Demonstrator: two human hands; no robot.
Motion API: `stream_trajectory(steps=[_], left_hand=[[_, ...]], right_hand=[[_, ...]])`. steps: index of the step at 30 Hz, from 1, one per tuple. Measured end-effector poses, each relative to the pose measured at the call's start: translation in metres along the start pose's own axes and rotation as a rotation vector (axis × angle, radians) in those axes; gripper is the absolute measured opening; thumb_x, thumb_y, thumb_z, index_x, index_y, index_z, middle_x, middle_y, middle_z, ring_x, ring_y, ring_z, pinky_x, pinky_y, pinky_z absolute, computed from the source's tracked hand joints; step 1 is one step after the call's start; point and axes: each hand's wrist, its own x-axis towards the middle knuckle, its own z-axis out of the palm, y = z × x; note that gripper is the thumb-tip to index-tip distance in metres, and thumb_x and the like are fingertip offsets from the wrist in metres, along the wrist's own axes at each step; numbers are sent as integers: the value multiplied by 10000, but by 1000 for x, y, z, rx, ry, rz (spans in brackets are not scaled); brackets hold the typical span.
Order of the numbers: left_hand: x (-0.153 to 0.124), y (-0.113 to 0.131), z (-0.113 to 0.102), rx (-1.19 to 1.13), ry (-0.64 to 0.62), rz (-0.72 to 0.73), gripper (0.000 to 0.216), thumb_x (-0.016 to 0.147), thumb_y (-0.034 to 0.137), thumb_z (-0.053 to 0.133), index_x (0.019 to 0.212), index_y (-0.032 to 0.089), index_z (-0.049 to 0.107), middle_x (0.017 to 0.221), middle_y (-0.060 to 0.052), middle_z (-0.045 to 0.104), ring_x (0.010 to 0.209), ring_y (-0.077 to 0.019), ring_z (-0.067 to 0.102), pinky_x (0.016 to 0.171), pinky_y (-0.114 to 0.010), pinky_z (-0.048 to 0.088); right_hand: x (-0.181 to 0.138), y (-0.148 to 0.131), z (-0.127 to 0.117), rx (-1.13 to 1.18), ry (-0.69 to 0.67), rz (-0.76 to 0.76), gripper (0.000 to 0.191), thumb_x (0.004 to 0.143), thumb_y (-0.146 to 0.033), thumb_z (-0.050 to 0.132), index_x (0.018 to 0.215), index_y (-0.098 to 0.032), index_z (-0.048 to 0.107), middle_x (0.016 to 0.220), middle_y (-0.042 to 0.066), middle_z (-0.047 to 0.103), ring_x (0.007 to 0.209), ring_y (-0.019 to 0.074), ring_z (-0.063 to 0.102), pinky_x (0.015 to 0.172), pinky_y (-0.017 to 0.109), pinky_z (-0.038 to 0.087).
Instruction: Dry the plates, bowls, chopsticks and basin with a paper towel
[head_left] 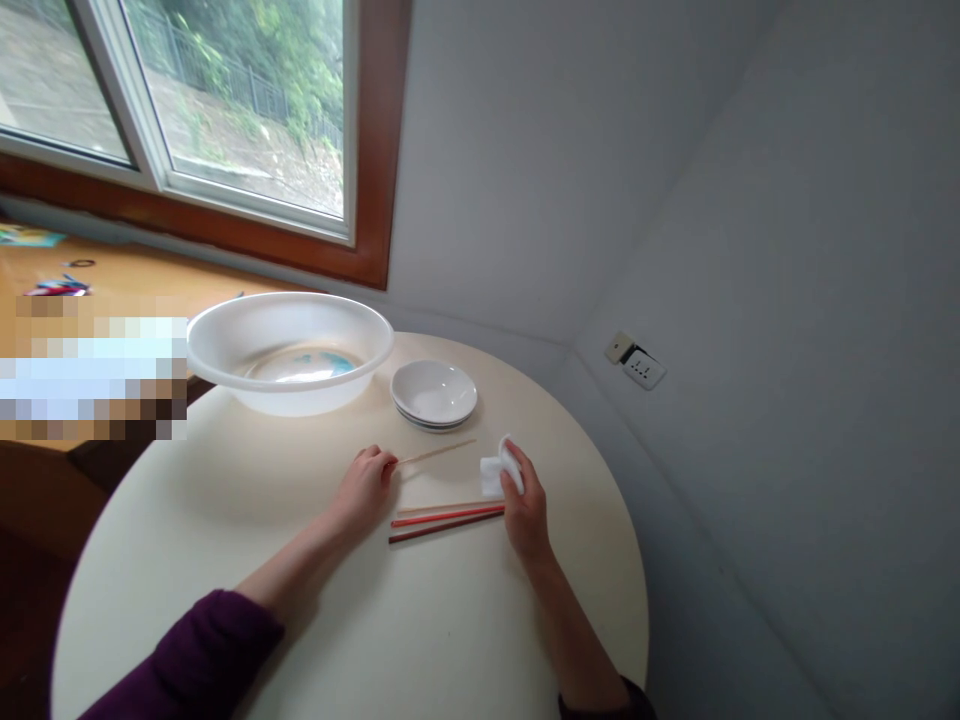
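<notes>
My left hand (366, 482) pinches one end of a thin light-wood chopstick (439, 452), which points right over the table. My right hand (526, 505) is closed on a folded white cloth or tissue (492, 476); which of the two I cannot tell. The far tip of the light chopstick ends a little short of the white cloth. Below, between my hands, lie a pale chopstick (442, 508), a red-orange one (446, 517) and a dark brown one (442, 527). Their right ends pass behind my right hand.
A large translucent basin (300, 395) stands at the back left of the round cream table (360, 630). Beside it sits a stack of small white dishes (433, 392). A wooden desk (150, 270) runs under the window. On the right wall is a socket (645, 369).
</notes>
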Motion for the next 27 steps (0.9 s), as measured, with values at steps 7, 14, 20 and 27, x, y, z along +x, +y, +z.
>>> stream_trajectory(steps=[7,14,20,27], left_hand=[[-7,9,-10,-180,19,-45,286,804,306,362,663,187,581,722,-63,610,693,-193,562,666,-304,428],[-13,26,-19,-459,31,-120,306,772,423,435,685,180,600,603,-24,612,592,-165,546,572,-265,422],[-26,50,-19,-646,6,-104,288,765,420,474,707,167,599,577,-5,565,565,-141,523,553,-245,421],[-41,67,-10,-756,-107,-117,314,785,457,469,709,171,577,602,-1,567,594,-142,527,582,-257,448]], right_hand=[[1,4,3,86,124,185,271,684,-367,568,875,-184,508,709,-5,584,614,147,548,573,264,458],[4,4,3,188,159,256,251,672,-399,599,764,-169,564,686,-15,568,620,128,517,550,228,418],[0,-2,15,451,206,461,300,624,-433,664,670,-190,493,581,-51,524,533,106,503,506,217,412],[-18,-32,40,776,-84,514,179,671,-351,538,773,-204,547,827,40,669,838,204,624,724,328,507]])
